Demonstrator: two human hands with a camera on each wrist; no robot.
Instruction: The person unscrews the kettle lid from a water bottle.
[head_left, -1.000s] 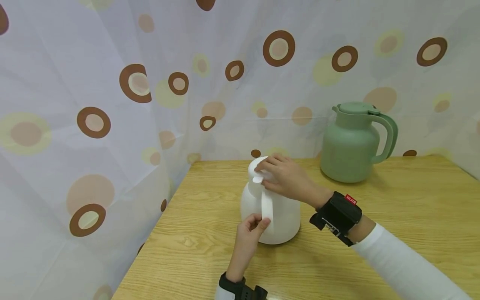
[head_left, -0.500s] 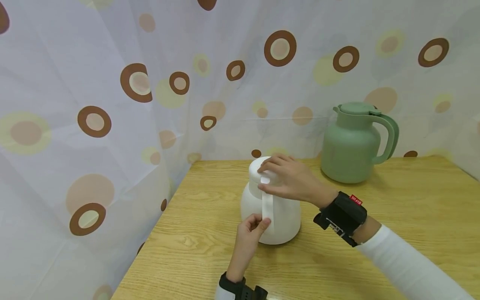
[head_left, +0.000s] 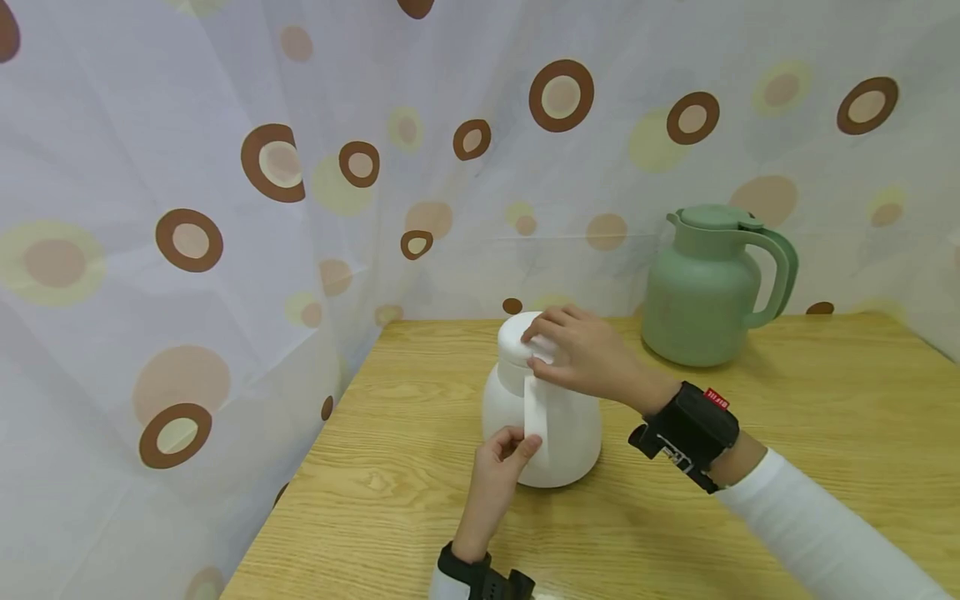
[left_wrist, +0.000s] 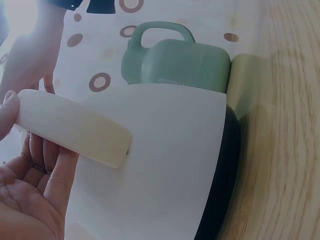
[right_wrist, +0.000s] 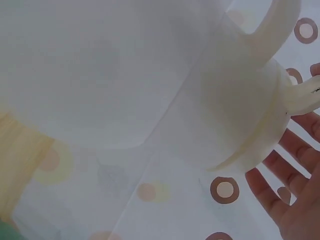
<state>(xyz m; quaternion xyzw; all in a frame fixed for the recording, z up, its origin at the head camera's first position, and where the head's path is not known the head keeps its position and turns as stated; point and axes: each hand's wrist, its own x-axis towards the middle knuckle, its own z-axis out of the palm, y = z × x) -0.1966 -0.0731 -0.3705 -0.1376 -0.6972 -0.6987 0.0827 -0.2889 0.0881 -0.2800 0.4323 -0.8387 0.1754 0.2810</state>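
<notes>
A white thermos jug [head_left: 501, 408] stands upright on the table, its handle [head_left: 535, 410] facing the person. The left hand [head_left: 498, 467] holds the lower part of that handle; in the left wrist view the thumb [left_wrist: 6, 117] presses the handle's outer face, with fingers behind. Over the white lid [head_left: 516, 335], the right hand [head_left: 588, 354] grips from the right side with bent fingers. Its thumb is at the lid's tab [right_wrist: 303, 97], which sits close to the top of the handle and is mostly covered in the head view. Part of the lid hides beneath the right hand.
A green thermos jug [head_left: 701, 292] stands farther back on the right, its handle pointing right. The wooden table [head_left: 375, 500] ends at a white curtain [head_left: 450, 75] with brown and yellow circles, behind and to the left.
The lid has turned so its tab moved from left of the handle to above it. The right hand shifted slightly right with it. The left hand kept its hold on the handle.
</notes>
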